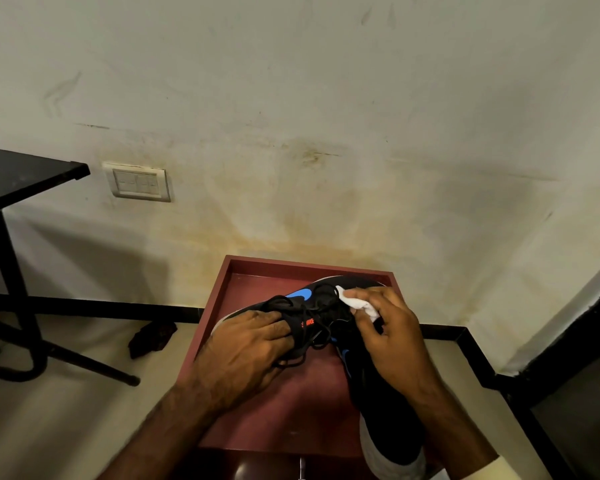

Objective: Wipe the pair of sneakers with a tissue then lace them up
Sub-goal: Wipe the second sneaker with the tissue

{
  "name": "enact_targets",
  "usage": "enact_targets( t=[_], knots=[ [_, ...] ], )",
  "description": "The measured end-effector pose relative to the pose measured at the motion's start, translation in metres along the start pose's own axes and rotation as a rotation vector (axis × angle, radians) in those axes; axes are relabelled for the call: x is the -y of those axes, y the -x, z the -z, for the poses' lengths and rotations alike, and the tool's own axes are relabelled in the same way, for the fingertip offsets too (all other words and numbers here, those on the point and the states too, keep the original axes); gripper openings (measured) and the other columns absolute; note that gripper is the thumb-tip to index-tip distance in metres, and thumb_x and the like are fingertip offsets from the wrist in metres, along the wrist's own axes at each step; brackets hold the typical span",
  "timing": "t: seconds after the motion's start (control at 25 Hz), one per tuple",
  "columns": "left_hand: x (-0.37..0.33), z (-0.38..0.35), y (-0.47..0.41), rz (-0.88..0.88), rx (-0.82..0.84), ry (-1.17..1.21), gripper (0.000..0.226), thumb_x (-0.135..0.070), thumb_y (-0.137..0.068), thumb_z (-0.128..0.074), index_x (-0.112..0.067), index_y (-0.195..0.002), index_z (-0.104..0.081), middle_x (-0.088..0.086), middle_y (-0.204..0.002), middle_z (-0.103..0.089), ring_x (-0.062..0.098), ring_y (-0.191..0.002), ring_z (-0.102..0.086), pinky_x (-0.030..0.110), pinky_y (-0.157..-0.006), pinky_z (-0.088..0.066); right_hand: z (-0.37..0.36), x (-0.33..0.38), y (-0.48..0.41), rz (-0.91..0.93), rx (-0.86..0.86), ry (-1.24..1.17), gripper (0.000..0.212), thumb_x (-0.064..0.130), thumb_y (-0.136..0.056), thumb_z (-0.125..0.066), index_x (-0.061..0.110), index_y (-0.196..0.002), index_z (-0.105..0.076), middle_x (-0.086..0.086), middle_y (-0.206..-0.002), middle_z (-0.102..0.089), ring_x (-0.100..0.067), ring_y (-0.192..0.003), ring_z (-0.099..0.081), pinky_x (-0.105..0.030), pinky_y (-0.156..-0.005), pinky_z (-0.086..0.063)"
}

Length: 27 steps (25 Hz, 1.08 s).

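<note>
a stained, pale wall fills most of what i see, with a white switch plate point(137, 181) set low on it and a black desk point(21, 174) on metal legs off to my left. a dark crumpled scrap point(151, 337) lies on the floor near the skirting. in front of me stands a small red table point(302, 393) with a raised rim, and both sneakers are on it. the far sneaker point(305, 294), black with a blue swoosh, lies crosswise near the back rim. the near sneaker point(385, 410) runs toward me along the right side, its pale sole at the front edge. my left hand point(246, 348) grips the far sneaker at its tongue, fingers curled over the opening, and loose black laces point(312, 344) spill out beside it. my right hand point(392, 337) pinches a white tissue point(357, 303) between thumb and fingers, pressing it on the far sneaker's upper.
</note>
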<state>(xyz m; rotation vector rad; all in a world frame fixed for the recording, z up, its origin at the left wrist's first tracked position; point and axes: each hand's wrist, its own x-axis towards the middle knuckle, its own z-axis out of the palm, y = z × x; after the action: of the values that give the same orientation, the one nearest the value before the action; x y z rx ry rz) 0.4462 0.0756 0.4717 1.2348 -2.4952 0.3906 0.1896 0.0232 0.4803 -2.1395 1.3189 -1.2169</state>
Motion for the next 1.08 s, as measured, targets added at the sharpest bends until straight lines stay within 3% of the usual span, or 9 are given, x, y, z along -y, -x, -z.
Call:
enact_targets(
  t=[0.16, 0.28, 0.4, 0.48, 0.6, 0.72, 0.84, 0.96, 1.08],
  knots=[
    [0.003, -0.001, 0.003, 0.007, -0.003, -0.004, 0.026, -0.039, -0.081, -0.071, -0.031, -0.105, -0.077, -0.013, -0.111, -0.074, 0.011, -0.110, -0.071, 0.032, -0.095, -0.059, 0.011, -0.001, -0.002, 0.029, 0.071, -0.019, 0.041, 0.003, -0.095, -0.066, 0.034, -0.121, -0.075, 0.013, -0.118, -0.061, -0.004, -0.109, -0.063, -0.012, -0.088, -0.051],
    [0.001, -0.001, 0.001, 0.002, -0.013, -0.010, 0.025, -0.039, -0.083, -0.072, -0.030, -0.105, -0.077, -0.012, -0.111, -0.075, 0.012, -0.110, -0.071, 0.033, -0.095, -0.059, 0.018, -0.004, -0.009, -0.056, -0.187, 0.090, 0.036, -0.003, -0.095, -0.064, 0.021, -0.120, -0.074, 0.002, -0.116, -0.058, -0.015, -0.099, -0.069, -0.006, -0.080, -0.050],
    [-0.002, 0.000, -0.001, -0.007, -0.022, -0.012, 0.026, -0.040, -0.081, -0.074, -0.031, -0.105, -0.078, -0.013, -0.112, -0.075, 0.011, -0.111, -0.071, 0.031, -0.096, -0.058, 0.028, -0.008, -0.013, -0.157, -0.376, 0.190, 0.031, -0.003, -0.096, -0.065, 0.011, -0.123, -0.073, -0.006, -0.122, -0.058, -0.022, -0.106, -0.067, -0.005, -0.080, -0.044],
    [-0.002, -0.002, -0.002, -0.009, -0.018, -0.013, 0.027, -0.040, -0.080, -0.076, -0.031, -0.105, -0.079, -0.013, -0.112, -0.075, 0.011, -0.110, -0.071, 0.031, -0.096, -0.059, 0.024, -0.003, -0.009, -0.129, -0.296, 0.093, 0.034, -0.001, -0.097, -0.065, 0.018, -0.123, -0.074, 0.001, -0.121, -0.060, -0.011, -0.107, -0.066, -0.002, -0.082, -0.047],
    [-0.002, -0.005, -0.002, -0.010, -0.012, -0.015, 0.025, -0.040, -0.082, -0.072, -0.032, -0.105, -0.078, -0.013, -0.112, -0.075, 0.011, -0.110, -0.072, 0.031, -0.095, -0.059, 0.008, 0.004, -0.001, 0.000, -0.042, 0.077, 0.037, 0.003, -0.098, -0.062, 0.026, -0.126, -0.072, 0.012, -0.117, -0.059, 0.006, -0.110, -0.059, -0.005, -0.090, -0.047],
    [0.000, -0.005, 0.000, -0.002, -0.014, -0.013, 0.027, -0.041, -0.084, -0.065, -0.032, -0.106, -0.078, -0.013, -0.113, -0.075, 0.011, -0.112, -0.071, 0.032, -0.095, -0.059, 0.010, -0.001, -0.009, -0.022, -0.147, 0.120, 0.034, 0.001, -0.098, -0.061, 0.021, -0.123, -0.073, 0.008, -0.115, -0.058, 0.000, -0.103, -0.062, -0.004, -0.084, -0.047],
    [-0.001, -0.006, -0.001, 0.002, -0.027, -0.002, 0.027, -0.039, -0.083, -0.069, -0.031, -0.107, -0.077, -0.013, -0.114, -0.075, 0.011, -0.112, -0.071, 0.032, -0.096, -0.059, 0.018, -0.006, -0.013, -0.162, -0.308, 0.141, 0.031, 0.002, -0.100, -0.059, 0.015, -0.124, -0.071, 0.001, -0.120, -0.055, -0.018, -0.107, -0.065, -0.022, -0.086, -0.059],
    [-0.001, -0.010, -0.004, 0.012, -0.013, 0.003, 0.031, -0.039, -0.089, -0.059, -0.032, -0.112, -0.077, -0.014, -0.118, -0.074, 0.010, -0.114, -0.069, 0.034, -0.097, -0.058, 0.004, -0.002, -0.005, -0.076, -0.123, 0.098, 0.036, 0.003, -0.099, -0.060, 0.025, -0.125, -0.071, 0.013, -0.114, -0.055, 0.001, -0.106, -0.061, -0.010, -0.088, -0.051],
    [0.002, -0.011, -0.005, 0.022, -0.023, 0.010, 0.034, -0.040, -0.090, -0.053, -0.032, -0.114, -0.077, -0.013, -0.119, -0.074, 0.011, -0.114, -0.070, 0.034, -0.096, -0.059, -0.002, -0.007, -0.004, -0.033, -0.059, 0.133, 0.034, 0.005, -0.100, -0.060, 0.026, -0.124, -0.071, 0.012, -0.115, -0.056, -0.001, -0.105, -0.061, -0.018, -0.085, -0.053]
  ],
)
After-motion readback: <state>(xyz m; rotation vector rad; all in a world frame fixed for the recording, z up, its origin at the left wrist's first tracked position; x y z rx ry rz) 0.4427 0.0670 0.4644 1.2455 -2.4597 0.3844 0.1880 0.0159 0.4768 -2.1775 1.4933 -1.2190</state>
